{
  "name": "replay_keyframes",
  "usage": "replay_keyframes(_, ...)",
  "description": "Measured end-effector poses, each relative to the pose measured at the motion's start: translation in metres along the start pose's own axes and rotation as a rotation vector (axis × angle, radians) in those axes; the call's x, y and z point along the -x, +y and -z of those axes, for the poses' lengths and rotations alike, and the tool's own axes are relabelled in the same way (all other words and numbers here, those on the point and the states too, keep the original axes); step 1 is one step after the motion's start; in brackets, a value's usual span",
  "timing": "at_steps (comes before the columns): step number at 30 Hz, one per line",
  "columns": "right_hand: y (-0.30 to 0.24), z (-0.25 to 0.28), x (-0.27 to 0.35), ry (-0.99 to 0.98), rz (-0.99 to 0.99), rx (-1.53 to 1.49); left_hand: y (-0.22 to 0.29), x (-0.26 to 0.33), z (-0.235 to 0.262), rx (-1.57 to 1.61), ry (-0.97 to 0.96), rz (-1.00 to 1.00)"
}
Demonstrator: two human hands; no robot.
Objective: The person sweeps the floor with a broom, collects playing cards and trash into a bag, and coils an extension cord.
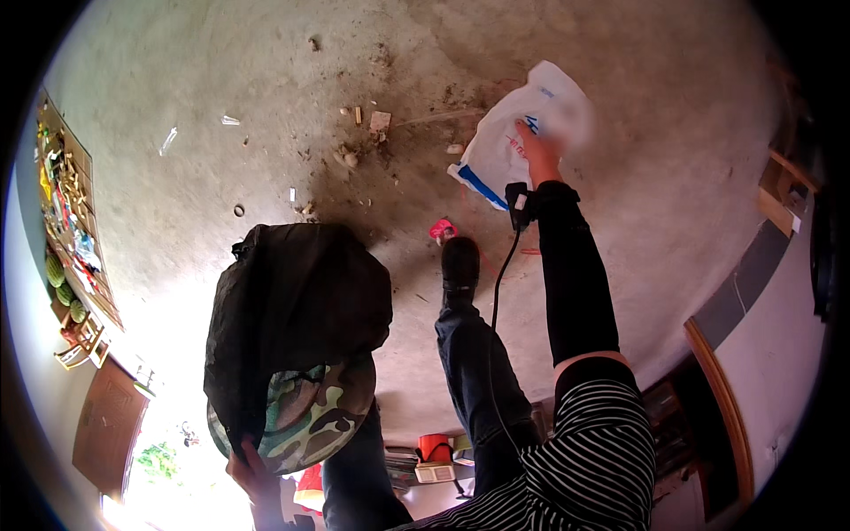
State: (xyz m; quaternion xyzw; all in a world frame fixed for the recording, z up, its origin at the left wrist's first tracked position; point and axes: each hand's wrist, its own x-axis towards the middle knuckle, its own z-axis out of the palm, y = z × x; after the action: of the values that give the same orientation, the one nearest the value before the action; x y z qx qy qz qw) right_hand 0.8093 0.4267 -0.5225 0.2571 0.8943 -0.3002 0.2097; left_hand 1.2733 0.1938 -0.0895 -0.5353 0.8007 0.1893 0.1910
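My left hand (251, 473), low at the left, is closed round the gathered end of a black cloth bag (301, 283). The bag hangs bulky and dark in front of my left leg. Part of a round camouflage-patterned hat (323, 407) shows below it, next to the same hand. My right arm reaches forward, and my right hand (542, 155) grips a white plastic bag (496, 146) with blue and red print. A smear hides part of those fingers. A black device on a cable (505, 274) is strapped at my right wrist.
Litter and crumbs (350, 155) lie on the concrete floor ahead. A red scrap (441, 228) is by my shoe (459, 264). At the far left are a mat of small goods (71, 208), watermelons (57, 273), and a wooden chair (86, 343). A wooden frame (722, 407) stands at the right.
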Motion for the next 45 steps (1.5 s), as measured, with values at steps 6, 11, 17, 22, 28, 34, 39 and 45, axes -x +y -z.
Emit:
replay_keyframes(6,0.017,0.019,0.006,-0.103,-0.066,-0.248,0.011,-0.001,-0.002,0.015,-0.027,0.081)
replay_keyframes(11,0.05,0.071,0.043,-0.321,0.578,0.091,0.023,-0.007,-0.001,0.009,-0.076,0.192)
replay_keyframes(17,-0.007,0.041,0.079,-0.466,1.315,0.761,0.029,-0.015,0.006,-0.03,-0.052,0.155)
replay_keyframes(22,-0.046,-0.011,0.05,-0.534,1.683,1.059,0.024,-0.015,-0.007,0.018,0.093,0.097)
replay_keyframes(28,-0.054,-0.022,0.056,-0.528,1.723,1.241,0.025,-0.013,-0.011,0.014,-0.051,0.231)
replay_keyframes(34,-0.067,-0.038,0.074,-0.496,1.804,1.31,0.022,-0.016,-0.009,-0.061,-0.005,0.084)
replay_keyframes(39,-0.063,-0.036,0.063,-0.62,1.671,1.152,-0.002,-0.01,-0.005,-0.043,-0.073,0.211)
replay_keyframes(45,0.005,0.004,0.055,-0.52,1.42,1.163,0.011,-0.018,-0.003,-0.027,-0.05,0.058)
